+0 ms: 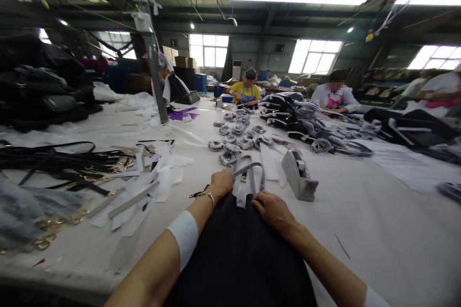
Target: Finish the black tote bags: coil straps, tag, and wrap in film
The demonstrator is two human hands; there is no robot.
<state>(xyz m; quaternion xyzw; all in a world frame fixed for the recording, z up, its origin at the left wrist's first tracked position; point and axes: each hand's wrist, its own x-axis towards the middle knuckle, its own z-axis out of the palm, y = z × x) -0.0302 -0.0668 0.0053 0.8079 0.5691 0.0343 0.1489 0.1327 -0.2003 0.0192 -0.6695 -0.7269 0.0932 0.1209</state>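
Note:
A black handbag (245, 249) lies in front of me with its top edge pointing away. My left hand (221, 182) is closed at its upper left corner. At the upper right corner, my right hand (272, 208) has its fingers curled onto the edge. Between both hands, the plastic-wrapped grey handles (257, 165) stand up in loops. A white wrapped strip (241, 197) hangs at the middle of the top edge, below a small gold-coloured clasp (244, 179). The fingertips of my left hand are partly hidden.
A grey tape dispenser (300, 177) stands to the right. Wrapped coiled straps (230, 141) lie beyond the bag. Paper strips (140, 192) and black straps (65, 165) cover the table's left. Bags (288, 110) are piled further back, near co-workers. A metal post (154, 67) rises at left.

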